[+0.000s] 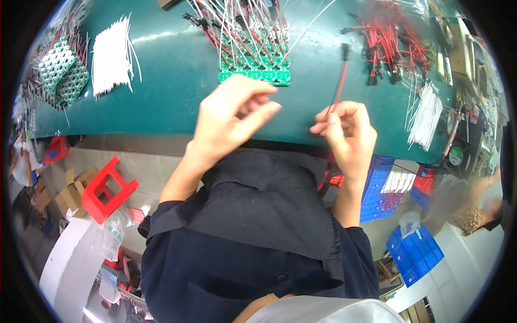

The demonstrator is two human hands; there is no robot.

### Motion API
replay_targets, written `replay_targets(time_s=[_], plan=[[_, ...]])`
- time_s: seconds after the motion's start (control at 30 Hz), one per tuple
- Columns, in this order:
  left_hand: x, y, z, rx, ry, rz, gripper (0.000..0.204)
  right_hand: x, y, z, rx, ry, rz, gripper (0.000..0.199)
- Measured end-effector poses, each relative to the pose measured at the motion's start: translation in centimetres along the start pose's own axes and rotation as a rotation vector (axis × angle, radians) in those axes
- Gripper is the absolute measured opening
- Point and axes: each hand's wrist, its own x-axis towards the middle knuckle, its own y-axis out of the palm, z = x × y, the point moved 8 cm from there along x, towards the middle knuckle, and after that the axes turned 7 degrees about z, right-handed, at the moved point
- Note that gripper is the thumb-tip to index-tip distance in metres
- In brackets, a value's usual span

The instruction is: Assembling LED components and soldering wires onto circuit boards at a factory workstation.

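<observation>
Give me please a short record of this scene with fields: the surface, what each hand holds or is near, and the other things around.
surface: green work table
left hand: raised over the table edge, fingers pinched, nothing visible in them; nearest the row of small green circuit boards with white wires
right hand: pinching the lower end of a red-and-black wire with a black connector on top
table left: bundle of white wires; stack of green boards
table right: pile of red wires
floor: red plastic stool; blue crates
</observation>
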Motion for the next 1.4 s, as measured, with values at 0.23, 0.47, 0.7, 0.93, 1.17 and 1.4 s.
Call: replay_targets(time_s=[0.23, 0.47, 0.7, 0.93, 1.17, 1.4], plan=[[-0.5, 3.3, 1.4, -0.695, -0.172, -0.069, 0.017, 0.8, 3.5, 2.7, -0.235, -0.306, 0.152, 0.013], [0.2, 3.2, 1.8, -0.667, -0.204, -0.114, 0.014, 2.1, 3.1, 3.9, -0.452, -0.528, 0.116, 0.011], [1.4, 2.3, 2.2, -0.015, -0.056, -0.289, 0.008, 5.5, -7.3, -0.3, -1.185, -0.063, -0.385, 0.032], [1.4, 2.3, 1.9, 0.053, -0.029, -0.296, 0.007, 5.1, -7.7, -1.4, -0.996, -0.059, -0.347, 0.020], [1.5, 2.6, 1.4, 0.147, 0.017, -0.275, 0.011, 4.6, -6.7, -0.2, -0.799, -0.178, -0.364, 0.014], [1.8, 2.9, 0.7, 0.288, 0.067, -0.257, 0.011, 3.7, -5.6, 2.2, -0.675, -0.291, -0.373, 0.013]])
